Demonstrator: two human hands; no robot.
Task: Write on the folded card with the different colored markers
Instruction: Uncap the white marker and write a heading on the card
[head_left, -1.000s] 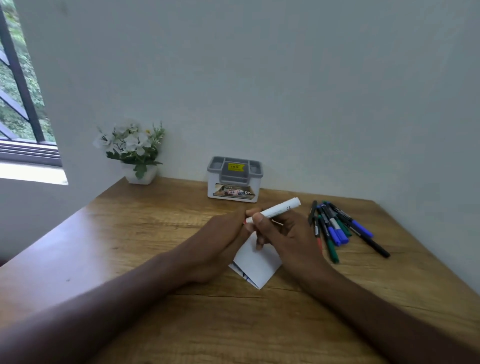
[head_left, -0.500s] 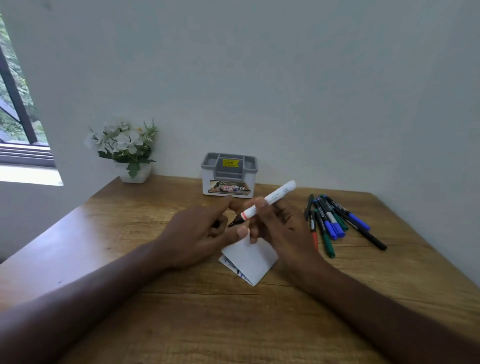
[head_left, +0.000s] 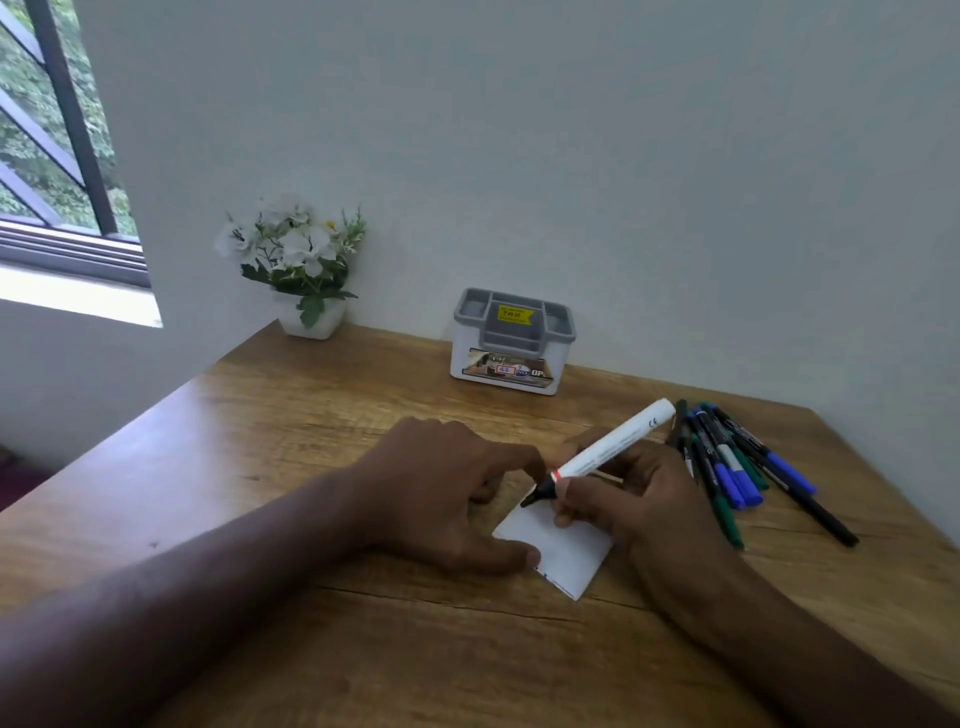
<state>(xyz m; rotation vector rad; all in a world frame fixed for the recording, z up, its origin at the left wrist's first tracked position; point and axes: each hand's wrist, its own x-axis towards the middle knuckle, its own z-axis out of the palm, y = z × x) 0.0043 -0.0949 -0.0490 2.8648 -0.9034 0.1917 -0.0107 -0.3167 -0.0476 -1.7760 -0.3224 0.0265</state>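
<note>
A small white folded card (head_left: 569, 553) lies on the wooden table (head_left: 291, 415). My right hand (head_left: 641, 501) grips a white marker with a red band (head_left: 613, 448), uncapped, its black tip pointing down-left just above the card's far corner. My left hand (head_left: 441, 493) rests at the card's left side: the thumb presses the card's near-left edge, the index finger reaches toward the marker tip, and the other fingers curl under the palm. The marker's cap is out of sight under those fingers.
Several blue, green and black markers (head_left: 737, 467) lie in a bundle right of my right hand. A white and grey desk organizer (head_left: 511, 340) and a pot of white flowers (head_left: 298, 265) stand against the back wall. The wall closes the right side.
My left hand pulled the cap off the marker, then dropped to the card's left edge. My right hand tilted the marker and lowered its tip to the card.
</note>
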